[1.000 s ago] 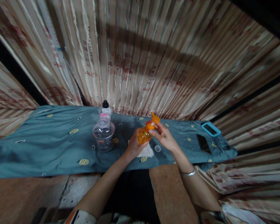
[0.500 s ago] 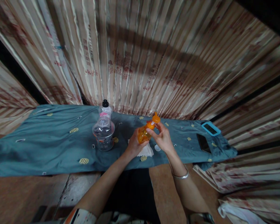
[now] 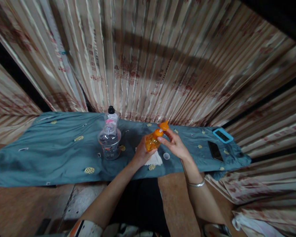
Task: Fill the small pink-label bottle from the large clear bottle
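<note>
A see-through orange pump bottle is held tilted above the cloth, its orange pump head leaning to the upper right. My left hand wraps around the bottle's body. With thumb and fingers, my right hand grips around the orange collar, just under the pump head; a silver bangle circles that wrist. Below the bottle lies a white tissue. A small clear round cap rests on the cloth beside it.
A teal pineapple-print cloth covers the narrow table. To the left stand a clear plastic container and a black-capped bottle behind it. A dark phone and a blue-framed device lie right. Curtains hang close behind.
My right hand has shifted slightly right and its fingers have changed position around the collar. The pump head has turned. My left hand keeps its hold on the bottle.
</note>
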`<state>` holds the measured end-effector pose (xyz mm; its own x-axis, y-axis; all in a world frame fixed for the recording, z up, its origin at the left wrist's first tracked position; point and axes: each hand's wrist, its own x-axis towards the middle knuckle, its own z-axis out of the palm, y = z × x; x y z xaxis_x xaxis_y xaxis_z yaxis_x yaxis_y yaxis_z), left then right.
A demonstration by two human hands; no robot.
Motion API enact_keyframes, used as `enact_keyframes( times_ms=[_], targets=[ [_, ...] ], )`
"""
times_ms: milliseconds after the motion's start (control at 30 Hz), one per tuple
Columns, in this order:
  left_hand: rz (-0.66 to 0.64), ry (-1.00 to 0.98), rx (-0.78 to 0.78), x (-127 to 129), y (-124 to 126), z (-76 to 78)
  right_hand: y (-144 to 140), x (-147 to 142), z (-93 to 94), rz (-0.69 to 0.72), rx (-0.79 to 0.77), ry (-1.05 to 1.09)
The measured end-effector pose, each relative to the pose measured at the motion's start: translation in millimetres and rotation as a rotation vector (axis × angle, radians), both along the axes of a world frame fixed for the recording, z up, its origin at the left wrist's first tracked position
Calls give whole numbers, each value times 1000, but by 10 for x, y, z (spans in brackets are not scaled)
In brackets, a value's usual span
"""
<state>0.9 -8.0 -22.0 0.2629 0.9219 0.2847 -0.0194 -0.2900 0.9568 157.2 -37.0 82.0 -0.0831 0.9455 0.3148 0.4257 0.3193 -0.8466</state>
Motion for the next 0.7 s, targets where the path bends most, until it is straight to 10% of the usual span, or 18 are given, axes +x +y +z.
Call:
enact_keyframes(
  times_ms=[700],
  targets=[
    [5,-8,-4,15,-9,-5,-4,-125,-19,-134,108,-88]
  ],
)
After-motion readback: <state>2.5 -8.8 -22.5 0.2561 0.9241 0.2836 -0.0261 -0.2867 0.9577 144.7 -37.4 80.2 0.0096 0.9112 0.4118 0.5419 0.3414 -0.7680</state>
